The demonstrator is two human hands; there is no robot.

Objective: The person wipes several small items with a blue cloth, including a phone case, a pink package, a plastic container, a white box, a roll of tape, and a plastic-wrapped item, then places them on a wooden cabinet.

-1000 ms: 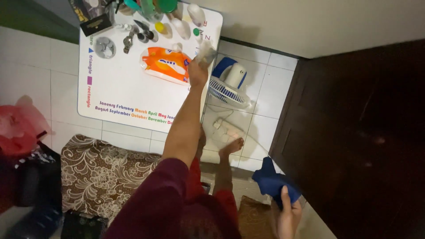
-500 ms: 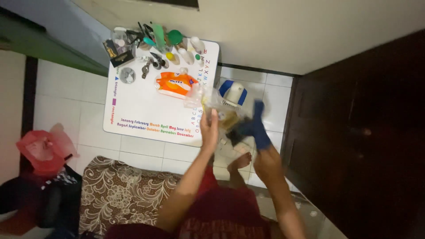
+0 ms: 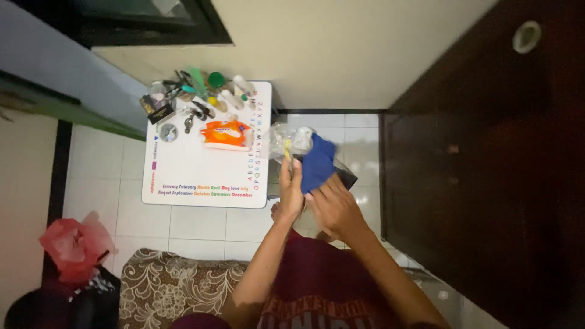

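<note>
Dark wooden door at three o'clock, filling the right side. White rectangular low table at ten o'clock, printed with coloured letters. Brown floral-patterned mat at seven o'clock on white floor tiles. Red plastic bag at eight o'clock. Orange flat pouch on the table at eleven o'clock, small bottles clustered behind it. Blue cloth near centre, pinched by right hand, fingers closed on its lower edge. Clear crumpled plastic bag just above, touching the cloth, gripped by left hand, fingers clamped together.
</note>
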